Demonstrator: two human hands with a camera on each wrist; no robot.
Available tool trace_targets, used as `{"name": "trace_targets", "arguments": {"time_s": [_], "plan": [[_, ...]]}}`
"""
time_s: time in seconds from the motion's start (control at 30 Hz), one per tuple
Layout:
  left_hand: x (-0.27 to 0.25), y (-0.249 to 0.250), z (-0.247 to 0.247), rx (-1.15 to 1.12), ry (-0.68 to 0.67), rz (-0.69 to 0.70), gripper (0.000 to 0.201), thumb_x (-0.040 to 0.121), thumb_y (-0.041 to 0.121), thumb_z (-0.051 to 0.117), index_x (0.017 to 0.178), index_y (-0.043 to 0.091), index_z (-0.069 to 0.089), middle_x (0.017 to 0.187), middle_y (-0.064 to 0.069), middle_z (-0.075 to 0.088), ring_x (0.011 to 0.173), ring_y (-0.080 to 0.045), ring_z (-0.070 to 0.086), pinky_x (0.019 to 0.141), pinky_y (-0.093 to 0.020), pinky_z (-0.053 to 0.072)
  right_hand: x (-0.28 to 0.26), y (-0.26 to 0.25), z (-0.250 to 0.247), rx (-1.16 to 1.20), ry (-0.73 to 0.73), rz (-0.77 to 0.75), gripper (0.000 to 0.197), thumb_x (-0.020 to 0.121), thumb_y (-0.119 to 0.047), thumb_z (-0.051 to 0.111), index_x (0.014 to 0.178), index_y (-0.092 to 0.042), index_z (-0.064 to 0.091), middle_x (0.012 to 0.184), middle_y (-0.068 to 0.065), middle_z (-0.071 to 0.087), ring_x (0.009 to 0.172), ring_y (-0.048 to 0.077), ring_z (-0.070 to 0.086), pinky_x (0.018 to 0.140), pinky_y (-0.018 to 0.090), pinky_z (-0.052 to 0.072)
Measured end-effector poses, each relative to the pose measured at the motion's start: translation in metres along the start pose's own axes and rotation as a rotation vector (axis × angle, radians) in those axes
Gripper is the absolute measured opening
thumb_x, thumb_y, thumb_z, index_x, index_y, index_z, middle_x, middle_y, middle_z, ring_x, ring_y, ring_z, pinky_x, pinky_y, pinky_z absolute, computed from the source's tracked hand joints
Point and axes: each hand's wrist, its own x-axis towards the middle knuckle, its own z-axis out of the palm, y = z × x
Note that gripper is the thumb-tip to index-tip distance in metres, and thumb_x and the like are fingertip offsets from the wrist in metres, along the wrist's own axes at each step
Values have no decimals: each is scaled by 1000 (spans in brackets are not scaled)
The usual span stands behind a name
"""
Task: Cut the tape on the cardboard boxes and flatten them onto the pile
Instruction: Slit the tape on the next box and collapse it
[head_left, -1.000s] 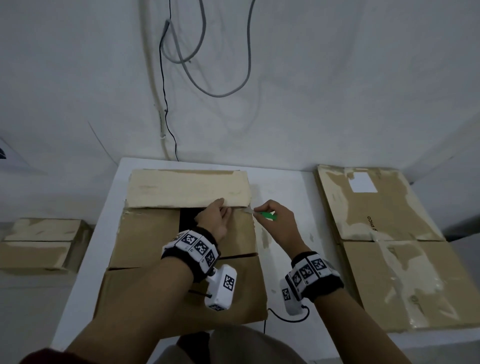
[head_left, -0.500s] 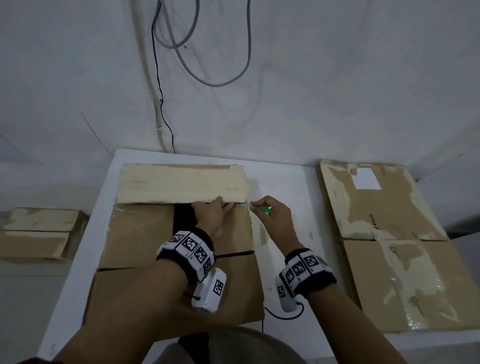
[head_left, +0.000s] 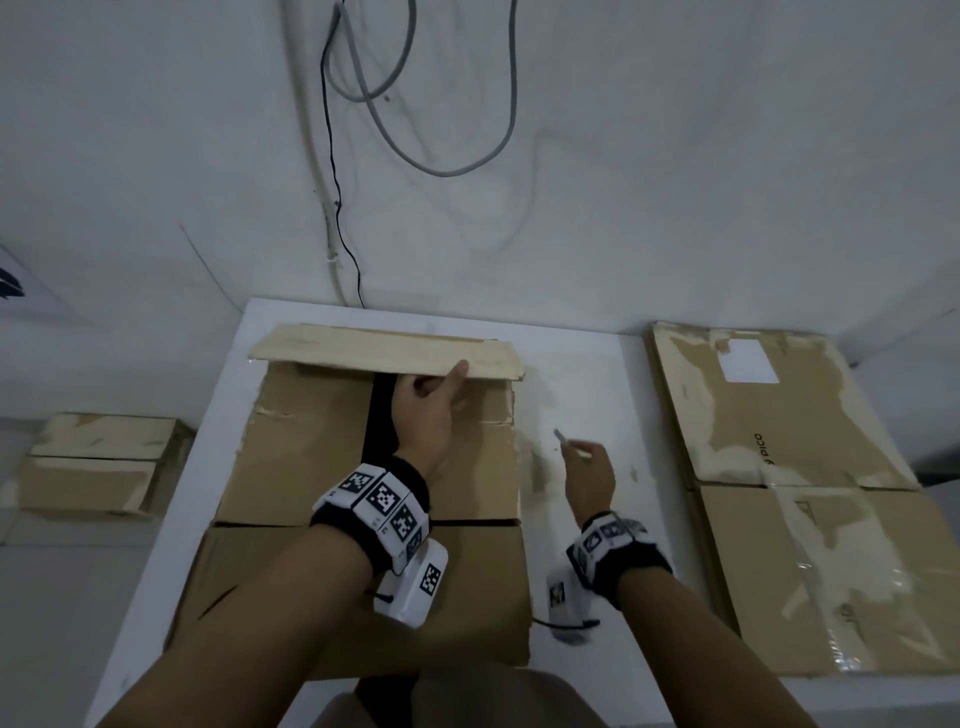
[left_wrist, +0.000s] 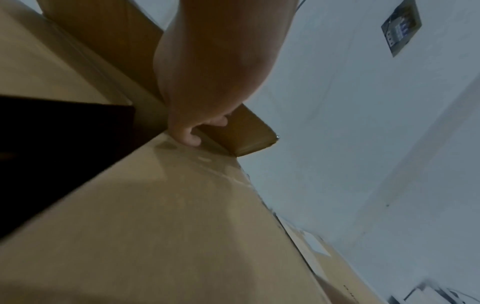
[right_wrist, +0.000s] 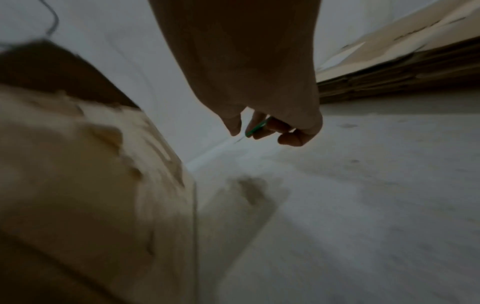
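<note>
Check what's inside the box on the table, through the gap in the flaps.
Only a dark gap shows between the box flaps; contents can't be seen. The left hand lifting the far flap covers part.

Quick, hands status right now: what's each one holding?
Left hand: gripping the edge of the box's far flap, thumb on top.
Right hand: closed on a green-handled cutter, off the box.

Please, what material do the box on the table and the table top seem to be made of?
The box looks like brown corrugated cardboard, matte, with torn pale patches and glossy tape remains. The left hand grips its far flap. The table top looks smooth, white and matte, probably laminate or painted board; I cannot tell which.
</note>
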Motion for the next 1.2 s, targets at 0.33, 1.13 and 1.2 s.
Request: {"name": "trace_targets", "arguments": {"time_s": [0.33,1.13,1.2], "plan": [[39,40,-8,99,0,174,13,94,30,58,104,21,62,109,0,66,99,-16,59,94,-37,47,-6,6,-2,-514,-109,190,48,93,-40,56,139,-30,48,146,14,38,130,36,37,112,49,26],[105,91,-91,1613,-327,144,109,65,71,61,150,22,14,160,-3,6,146,-36,-4,114,-62,7,-14,-173,82,-661,-512,-262,136,53,-75,77,156,-22,5,163,7,-7,151,31,-9,120,56,9],[99,110,-103,1325,-395,123,105,64,69,55,151,22,17,159,-4,13,146,-30,9,116,-52,14,-11,-179,56,-359,-588,-242,118,64,-66,74,155,-20,15,161,4,7,150,26,10,119,40,20]]}}
